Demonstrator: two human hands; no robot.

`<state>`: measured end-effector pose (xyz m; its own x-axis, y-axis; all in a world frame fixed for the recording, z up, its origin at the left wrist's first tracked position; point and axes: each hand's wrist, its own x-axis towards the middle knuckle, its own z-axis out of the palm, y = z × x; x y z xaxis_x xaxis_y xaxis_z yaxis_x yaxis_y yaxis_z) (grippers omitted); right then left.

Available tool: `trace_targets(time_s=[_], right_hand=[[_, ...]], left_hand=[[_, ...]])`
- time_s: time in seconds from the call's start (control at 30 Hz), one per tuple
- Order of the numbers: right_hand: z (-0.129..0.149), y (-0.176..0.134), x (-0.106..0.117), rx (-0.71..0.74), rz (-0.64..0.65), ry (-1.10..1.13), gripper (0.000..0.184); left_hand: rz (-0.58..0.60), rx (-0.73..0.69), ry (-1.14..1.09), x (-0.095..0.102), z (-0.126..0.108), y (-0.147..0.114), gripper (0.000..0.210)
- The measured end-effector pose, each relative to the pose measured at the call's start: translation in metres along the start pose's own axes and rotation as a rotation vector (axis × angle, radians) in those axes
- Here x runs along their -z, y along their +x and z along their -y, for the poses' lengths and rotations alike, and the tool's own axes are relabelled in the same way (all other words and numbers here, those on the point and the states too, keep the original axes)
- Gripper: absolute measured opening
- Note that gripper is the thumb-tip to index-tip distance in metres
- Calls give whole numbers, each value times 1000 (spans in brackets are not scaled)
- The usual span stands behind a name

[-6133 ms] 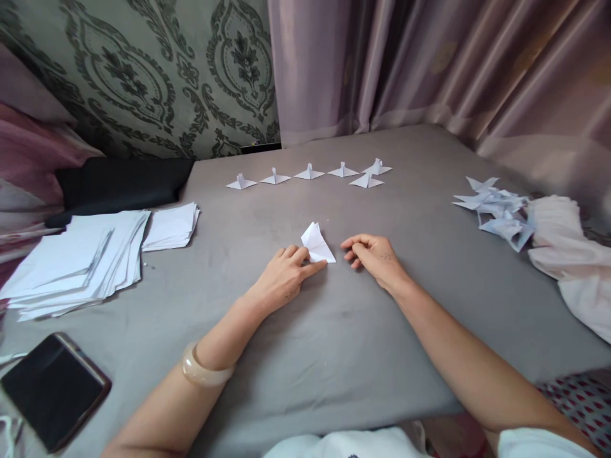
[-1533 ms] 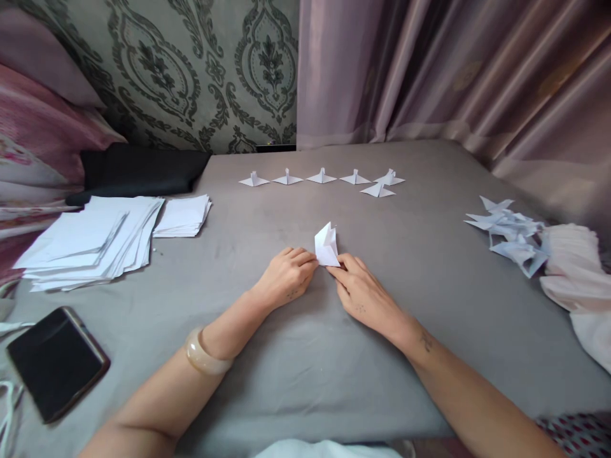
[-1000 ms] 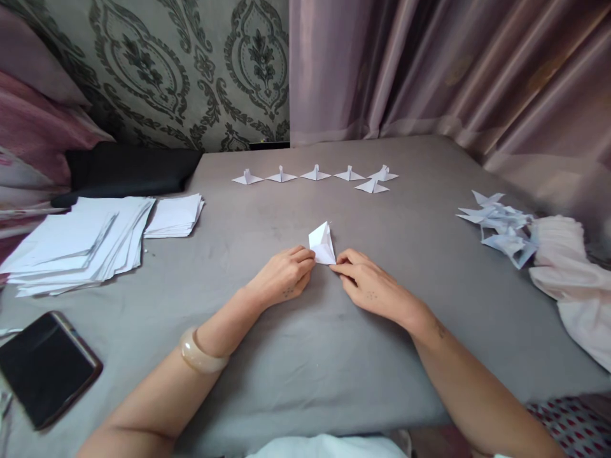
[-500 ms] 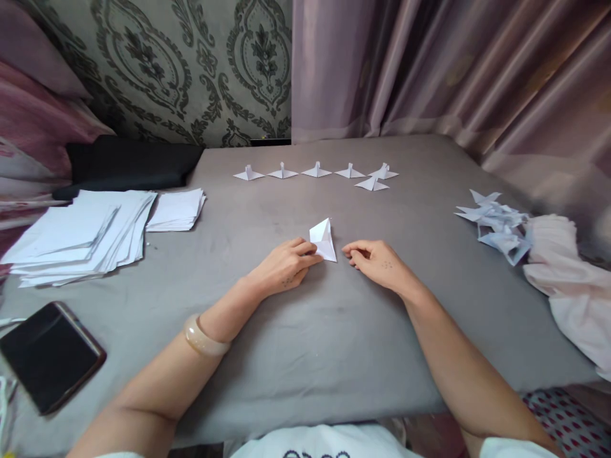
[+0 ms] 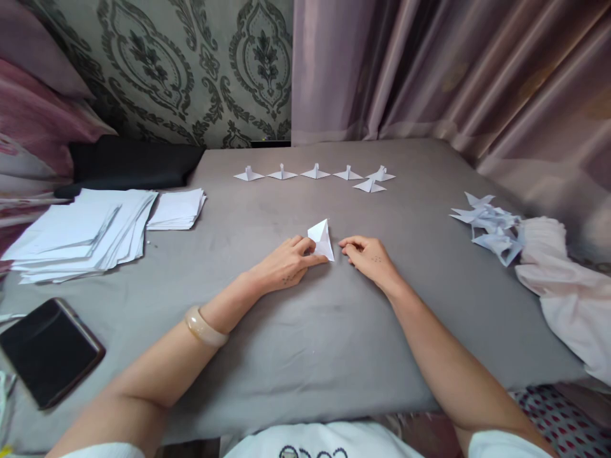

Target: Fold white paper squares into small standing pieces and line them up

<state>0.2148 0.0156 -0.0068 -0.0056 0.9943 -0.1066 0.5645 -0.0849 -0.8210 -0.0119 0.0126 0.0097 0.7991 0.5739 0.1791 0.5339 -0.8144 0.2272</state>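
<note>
A small folded piece of white paper [image 5: 322, 236] with visible creases lies on the grey cloth in front of me. My left hand [image 5: 292, 262], below a pale bangle, grips its lower left side, with one finger stretched along the bottom edge and part of the paper hidden under the fingers. Just right of the paper, not touching it, is my right hand [image 5: 366, 254]. Its fingers are curled in against the thumb, with nothing visible in them.
Several folded paper figures [image 5: 316, 172] stand in a row at the back. More folded pieces [image 5: 496, 226] are heaped at the right beside a pale cloth [image 5: 547, 254]. On the left are a large paper stack [image 5: 62, 232], a smaller stack [image 5: 176, 208] and a dark-screened device [image 5: 50, 353].
My left index finger has stretched further right along the paper's bottom edge. The right hand has shifted slightly left, still apart from the paper. The view has moved a little.
</note>
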Motion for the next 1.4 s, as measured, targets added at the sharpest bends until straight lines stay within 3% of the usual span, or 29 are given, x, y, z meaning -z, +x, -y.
trace_targets(time_s=[0.17, 0.3, 0.63, 0.87, 1.0, 1.1, 1.17, 1.23, 1.3, 1.4], right_hand=[[3, -1, 0, 26, -23, -58, 26], [2, -1, -2, 78, -29, -77, 25], [1, -3, -12, 126, -28, 79, 26], [10, -1, -23, 165, -73, 89, 26], [15, -3, -27, 176, -100, 140, 21], [22, -6, -16, 173, -121, 220, 21], [28, -11, -4, 178, -134, 288, 35], [33, -16, 6, 201, -154, 344, 42], [37, -21, 11, 272, -202, 412, 37], [42, -27, 10, 402, -242, 374, 27]], left_hand=[[33, 3, 66, 0, -5, 5, 47], [-31, -2, 101, -5, -5, 1, 47], [-461, 219, 21, -9, 4, -2, 26], [-416, 114, 25, -11, 14, -2, 26], [-454, 101, -17, -12, 16, -1, 23], [-542, 173, -180, -8, 11, 2, 17], [-668, 375, -432, -2, 2, 3, 18], [-755, 625, -830, 6, -8, 2, 26], [-787, 733, -1152, 12, -18, -1, 28], [-826, 815, -1301, 16, -26, -6, 27]])
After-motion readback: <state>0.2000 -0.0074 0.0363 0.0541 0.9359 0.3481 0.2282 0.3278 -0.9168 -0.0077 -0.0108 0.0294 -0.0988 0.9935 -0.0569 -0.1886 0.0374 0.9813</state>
